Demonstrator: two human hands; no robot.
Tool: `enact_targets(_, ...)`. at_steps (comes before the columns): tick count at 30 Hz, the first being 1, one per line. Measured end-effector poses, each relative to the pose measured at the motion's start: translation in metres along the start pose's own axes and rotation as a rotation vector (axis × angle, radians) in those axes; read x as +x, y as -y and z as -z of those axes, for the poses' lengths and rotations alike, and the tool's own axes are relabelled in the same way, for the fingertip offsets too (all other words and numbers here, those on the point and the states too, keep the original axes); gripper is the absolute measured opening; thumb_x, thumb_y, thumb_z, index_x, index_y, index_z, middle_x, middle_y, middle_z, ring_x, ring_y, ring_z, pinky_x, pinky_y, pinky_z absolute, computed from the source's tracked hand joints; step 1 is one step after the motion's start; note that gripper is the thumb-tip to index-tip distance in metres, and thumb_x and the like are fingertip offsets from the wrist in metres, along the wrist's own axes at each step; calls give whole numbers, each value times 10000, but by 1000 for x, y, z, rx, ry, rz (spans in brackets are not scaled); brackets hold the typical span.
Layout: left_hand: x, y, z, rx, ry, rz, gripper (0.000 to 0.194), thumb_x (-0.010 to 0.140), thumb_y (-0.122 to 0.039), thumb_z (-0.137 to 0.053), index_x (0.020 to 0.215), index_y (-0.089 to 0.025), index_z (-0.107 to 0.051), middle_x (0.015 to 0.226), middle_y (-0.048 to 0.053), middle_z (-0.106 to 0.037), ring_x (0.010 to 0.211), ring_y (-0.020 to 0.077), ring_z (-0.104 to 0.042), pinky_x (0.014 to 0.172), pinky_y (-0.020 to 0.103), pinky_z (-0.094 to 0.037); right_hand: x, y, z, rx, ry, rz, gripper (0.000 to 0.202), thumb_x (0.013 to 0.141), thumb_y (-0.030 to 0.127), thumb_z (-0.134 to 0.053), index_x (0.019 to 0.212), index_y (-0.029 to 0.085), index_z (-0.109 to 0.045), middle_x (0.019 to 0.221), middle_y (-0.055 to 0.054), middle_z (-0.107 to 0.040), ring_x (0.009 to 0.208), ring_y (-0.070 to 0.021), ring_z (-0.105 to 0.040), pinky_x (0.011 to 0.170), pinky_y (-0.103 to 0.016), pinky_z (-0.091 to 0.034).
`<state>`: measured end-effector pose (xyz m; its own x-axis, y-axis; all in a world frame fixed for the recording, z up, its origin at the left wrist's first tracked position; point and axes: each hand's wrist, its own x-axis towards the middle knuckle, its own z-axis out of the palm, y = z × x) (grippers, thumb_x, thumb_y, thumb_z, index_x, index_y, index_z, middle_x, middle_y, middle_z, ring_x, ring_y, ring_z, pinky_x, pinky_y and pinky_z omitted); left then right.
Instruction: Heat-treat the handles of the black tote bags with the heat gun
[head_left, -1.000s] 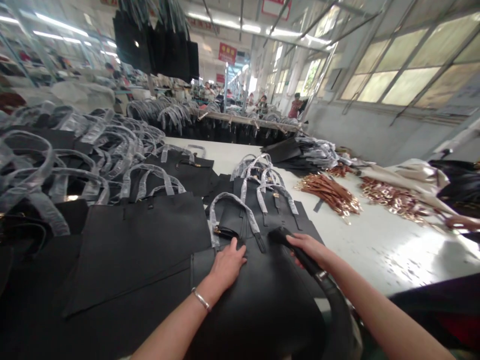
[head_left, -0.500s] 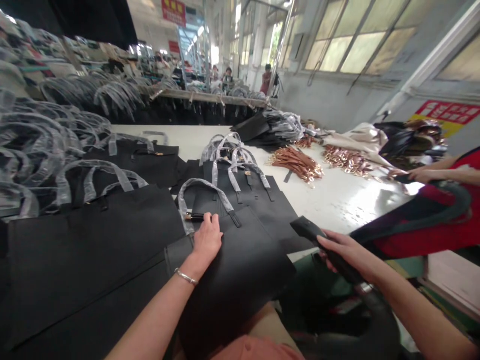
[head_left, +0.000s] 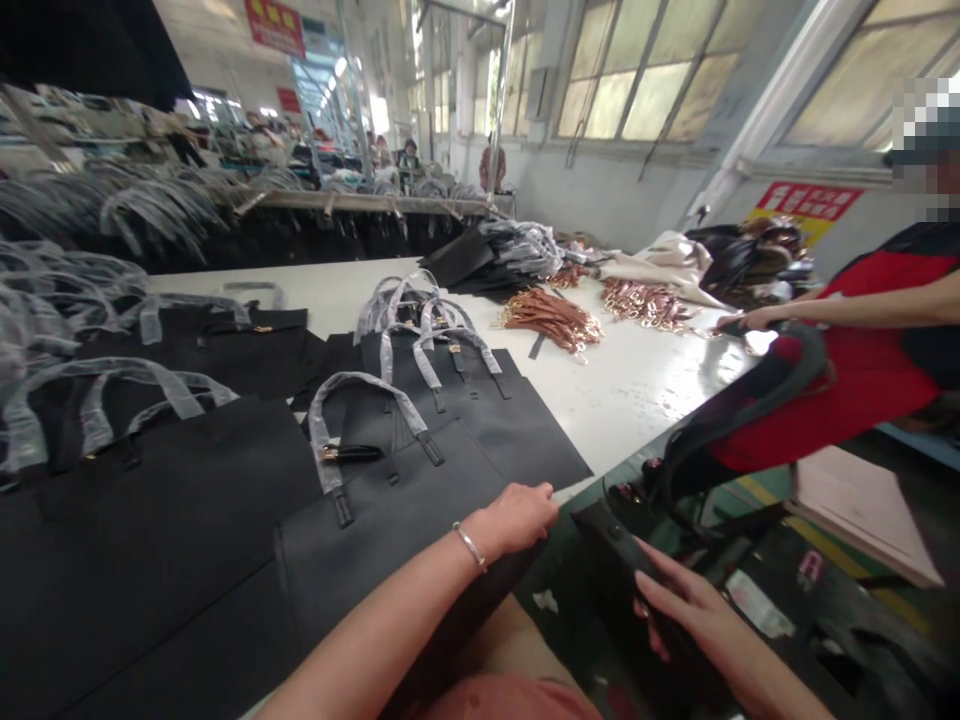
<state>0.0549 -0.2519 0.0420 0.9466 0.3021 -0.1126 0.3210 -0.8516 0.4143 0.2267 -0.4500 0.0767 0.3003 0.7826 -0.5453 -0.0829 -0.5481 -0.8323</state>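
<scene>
A black tote bag [head_left: 375, 540] with plastic-wrapped handles lies flat before me, overlapping other bags on the table. My left hand [head_left: 519, 516], wearing a silver bangle, is closed on the bag's right edge, its fingertips partly hidden. In my right hand [head_left: 679, 595] is a black hose nozzle [head_left: 611, 535], angled up toward the left, its flat end just right of the bag. On the tote's upper left lies a short black strap [head_left: 352, 453] with a gold clasp. Behind it sits another black tote [head_left: 517, 420] with wrapped handles.
More black bags [head_left: 172, 490] crowd the left. Farther back on the white table [head_left: 600, 400] lie brown straps [head_left: 551, 320] with gold hooks and a stack of dark bags [head_left: 480, 255]. At right, a co-worker in a red apron [head_left: 840, 390] holds a hose tool. A pinkish board [head_left: 862, 510] is below.
My left hand has moved right and down, from beside the strap's clasp to the bag's right edge. The nozzle in my right hand has lowered. The view has turned right.
</scene>
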Motion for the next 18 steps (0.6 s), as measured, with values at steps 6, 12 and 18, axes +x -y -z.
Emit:
enact_targets(6,8,14,10,-216,58,79,31,819,-193,-596,837,-181,-619,773,37,-629,731,186,-644,681,271,-495,-4,-10,-9,1,37,29,854,751,536,-679,1452,190,-335,676,26,-618,441,-113,-562,417,-216,-413)
enact_targets(12,12,26,6,-681,139,196,132,830,-124,-478,924,-153,-566,634,-21,-581,492,122,-608,474,207,-481,-8,-15,-22,-23,57,78,816,734,541,-686,1420,195,-410,692,9,-637,453,-125,-547,440,-240,-435)
enact_targets(18,18,35,-13,-939,58,234,202,768,-73,-477,949,-125,-549,623,-34,-574,446,95,-582,446,187,-475,4,-12,-41,-63,134,64,800,755,522,-660,1427,183,-390,721,17,-619,427,-101,-525,419,-222,-402)
